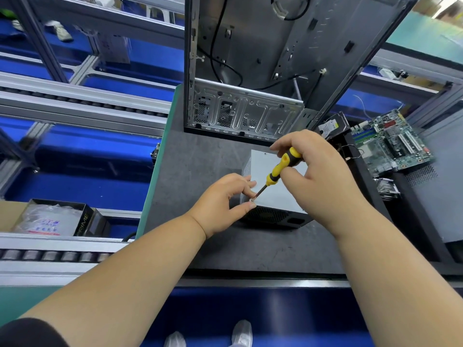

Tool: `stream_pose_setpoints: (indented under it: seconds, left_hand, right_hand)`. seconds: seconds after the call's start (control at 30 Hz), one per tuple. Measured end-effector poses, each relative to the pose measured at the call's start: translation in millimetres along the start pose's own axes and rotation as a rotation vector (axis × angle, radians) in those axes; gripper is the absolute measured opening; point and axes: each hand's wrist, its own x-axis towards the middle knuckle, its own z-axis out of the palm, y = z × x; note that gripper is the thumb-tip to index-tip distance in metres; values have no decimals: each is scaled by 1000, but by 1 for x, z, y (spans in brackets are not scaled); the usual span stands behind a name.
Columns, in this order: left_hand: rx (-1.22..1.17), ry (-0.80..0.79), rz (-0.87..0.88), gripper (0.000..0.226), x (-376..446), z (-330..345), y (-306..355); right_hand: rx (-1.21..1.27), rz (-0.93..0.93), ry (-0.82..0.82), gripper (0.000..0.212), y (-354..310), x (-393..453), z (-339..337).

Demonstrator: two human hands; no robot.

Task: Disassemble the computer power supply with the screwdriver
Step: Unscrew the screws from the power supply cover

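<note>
Both forearms reach in from the bottom edge. Right hand (318, 176) grips the yellow-and-black screwdriver (278, 171), its shaft slanting down-left to a screw (251, 200) at the power supply (273, 194) top's near-left corner. Left hand (225, 201) pinches around that screw, hiding the corner. Power supply sits on the grey desk (200, 156), vented face nearest, far right part hidden by the right hand. Behind stands an open computer case (250, 113), cut off above.

Legible marking: "PRIME" in pale letters runs along the side of the black box (86, 222) at lower left. The plastic bag (42, 221) inside carries blue and red print, unreadable. The hard drive (334, 125) label is unreadable.
</note>
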Motion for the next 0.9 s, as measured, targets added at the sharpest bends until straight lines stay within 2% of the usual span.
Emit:
stream_pose_setpoints:
  seconds: [0.07, 0.17, 0.27, 0.33, 0.57, 0.8, 0.9]
  left_hand:
    - [3, 1, -2, 23, 0, 0, 0]
    - [-4, 5, 2, 22, 0, 1, 0]
    - [-9, 10, 5, 23, -1, 1, 0]
    - [-14, 13, 5, 24, -1, 1, 0]
    - [-15, 16, -13, 20, -1, 2, 1]
    - [-36, 36, -40, 16, -6, 7, 2]
    - [-27, 56, -54, 21, -6, 9, 4]
  right_hand:
    - [-1, 4, -19, 27, 0, 0, 1]
    - [-62, -26, 16, 7, 1, 3, 2]
    - [-93, -12, 36, 9, 3, 6, 2]
    - [-107, -7, 31, 4, 5, 7, 2]
    - [-70, -27, -5, 39, 5, 1, 1]
    - [-170, -67, -26, 16, 8, 4, 1]
    - [-133, -55, -30, 23, 9, 4, 0]
